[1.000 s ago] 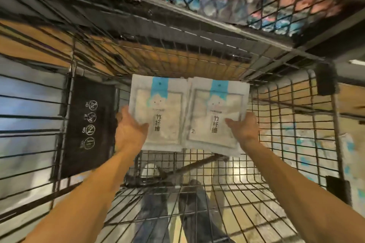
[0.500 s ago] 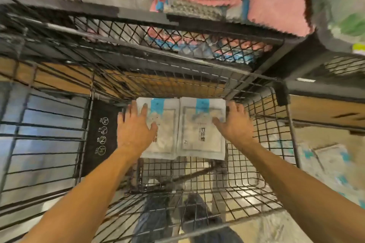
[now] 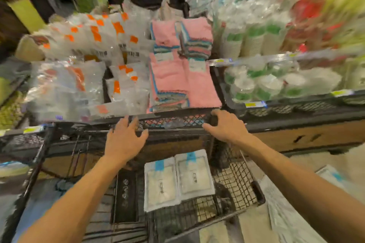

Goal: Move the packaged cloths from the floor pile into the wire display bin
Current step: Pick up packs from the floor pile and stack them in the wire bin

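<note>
Left hand (image 3: 124, 140): grip loose, fingers spread and relaxed, holding nothing, raised near the black mesh front rail (image 3: 177, 122) of the upper shelf. Right hand (image 3: 224, 126): fingers loosely bent at the same rail, thumb toward the corner post; whether it clasps the rail I cannot tell. Below both hands, two flat white packaged cloths with blue header strips (image 3: 177, 177) lie side by side, edges touching, on the floor of the black wire display bin (image 3: 235, 179). More white packets (image 3: 286, 217) lie on the shop floor right of the bin. Behind the rail: stacked pink towels (image 3: 185, 83), clear bags with orange labels (image 3: 94, 55). Frame heavily motion-blurred.
</note>
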The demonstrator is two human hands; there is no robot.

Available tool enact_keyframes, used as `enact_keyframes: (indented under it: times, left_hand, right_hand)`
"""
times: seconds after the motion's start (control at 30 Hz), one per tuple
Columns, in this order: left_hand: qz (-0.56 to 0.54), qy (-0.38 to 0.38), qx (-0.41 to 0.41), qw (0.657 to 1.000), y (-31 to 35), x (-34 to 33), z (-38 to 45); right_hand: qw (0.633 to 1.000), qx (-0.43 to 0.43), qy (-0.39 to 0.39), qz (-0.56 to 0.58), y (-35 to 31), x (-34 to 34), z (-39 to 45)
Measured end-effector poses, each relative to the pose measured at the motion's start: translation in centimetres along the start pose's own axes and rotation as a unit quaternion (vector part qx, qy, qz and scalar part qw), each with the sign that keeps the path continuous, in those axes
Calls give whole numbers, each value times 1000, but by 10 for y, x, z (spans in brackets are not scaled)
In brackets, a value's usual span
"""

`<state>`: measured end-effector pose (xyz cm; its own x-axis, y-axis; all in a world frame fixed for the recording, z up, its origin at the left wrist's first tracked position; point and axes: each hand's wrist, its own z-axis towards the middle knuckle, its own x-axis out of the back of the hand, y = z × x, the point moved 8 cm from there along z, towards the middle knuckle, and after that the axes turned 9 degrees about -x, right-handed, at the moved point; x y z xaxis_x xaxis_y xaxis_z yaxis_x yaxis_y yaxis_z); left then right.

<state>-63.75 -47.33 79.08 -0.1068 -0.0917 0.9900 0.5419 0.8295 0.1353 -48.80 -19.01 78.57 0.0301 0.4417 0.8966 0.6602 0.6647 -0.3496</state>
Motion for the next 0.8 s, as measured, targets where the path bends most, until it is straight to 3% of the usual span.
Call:
enact_keyframes:
  times: [0.2,0.33,0.8]
  left_hand:
    - [29,17,-126,992,68,58,6]
    - [23,16,-208,978,117,73,1]
    - [3,-70,-454,888,336,29,-132]
  right_hand:
    - [996,-44,71,17,37,73,-73]
    - [985,-121,124,3,78,97,-132]
    - [905,-371,201,50,250,105,-402]
